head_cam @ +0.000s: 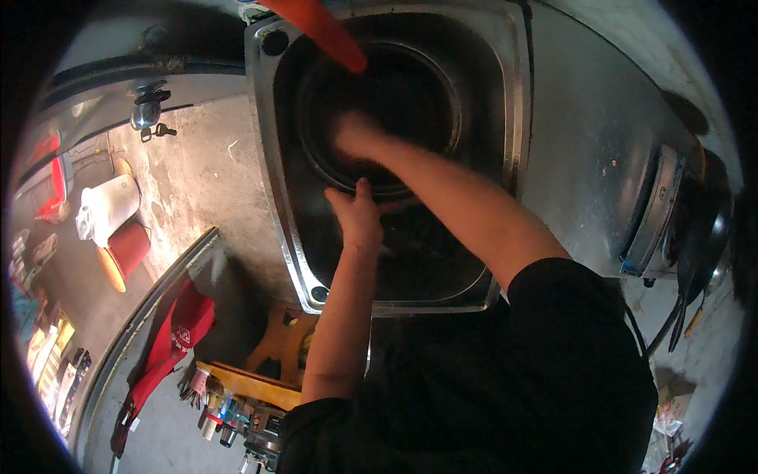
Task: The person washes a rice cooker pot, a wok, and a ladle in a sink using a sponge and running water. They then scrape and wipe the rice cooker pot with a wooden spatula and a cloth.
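A large round dark pan or basin [456,118] sits in the stainless-steel sink [515,118]. My left hand [361,216] is at its near rim, thumb and a finger spread; whether it grips the rim is unclear. Inside the round vessel, my right hand [355,136] is blurred, its fingers lost in the dark, so what it touches or holds cannot be told. A red-orange tapering object [331,35] reaches over the far edge of the sink, its tip above the vessel.
Right of the sink lies a metal counter [580,118], with a gas stove [654,213] and a dark wok [710,237] beyond. A door with a round knob [145,112] and keys stands at the left. A red cloth item [177,338] hangs at lower left, near a wooden shelf [254,385].
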### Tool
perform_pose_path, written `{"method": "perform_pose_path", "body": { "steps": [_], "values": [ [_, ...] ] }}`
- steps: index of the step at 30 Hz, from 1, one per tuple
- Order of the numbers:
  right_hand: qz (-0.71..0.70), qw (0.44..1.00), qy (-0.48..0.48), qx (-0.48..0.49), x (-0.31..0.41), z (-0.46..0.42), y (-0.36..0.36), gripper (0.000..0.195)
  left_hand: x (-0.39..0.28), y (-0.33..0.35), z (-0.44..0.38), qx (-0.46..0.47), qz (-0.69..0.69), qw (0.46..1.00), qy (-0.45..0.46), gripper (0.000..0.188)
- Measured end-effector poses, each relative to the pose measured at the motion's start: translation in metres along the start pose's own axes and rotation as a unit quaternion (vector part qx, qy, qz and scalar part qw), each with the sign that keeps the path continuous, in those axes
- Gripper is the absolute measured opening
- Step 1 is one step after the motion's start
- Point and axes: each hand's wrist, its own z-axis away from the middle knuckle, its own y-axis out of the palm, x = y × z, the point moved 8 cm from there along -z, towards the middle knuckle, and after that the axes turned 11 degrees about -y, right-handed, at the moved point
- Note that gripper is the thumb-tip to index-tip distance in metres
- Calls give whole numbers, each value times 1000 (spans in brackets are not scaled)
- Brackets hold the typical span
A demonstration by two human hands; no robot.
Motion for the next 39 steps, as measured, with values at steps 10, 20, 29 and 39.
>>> {"method": "perform_pose_path", "body": {
  "steps": [10, 20, 29, 39],
  "values": [
    [-38, 998, 54, 7, 14, 1, 3, 25, 5, 3, 2, -9, 39, 999, 15, 32],
    [-6, 993, -11, 118, 51, 24, -19, 21, 17, -16, -12, 52, 28, 998, 15, 34],
    [-47, 998, 37, 35, 41, 67, -106, 27, -21, -14, 17, -27, 20, 999, -38, 28],
    [-100, 967, -27, -232, 43, 123, -201, 34, -193, -23, 96, -24, -158, 913, 376, 39]
  ]
}}
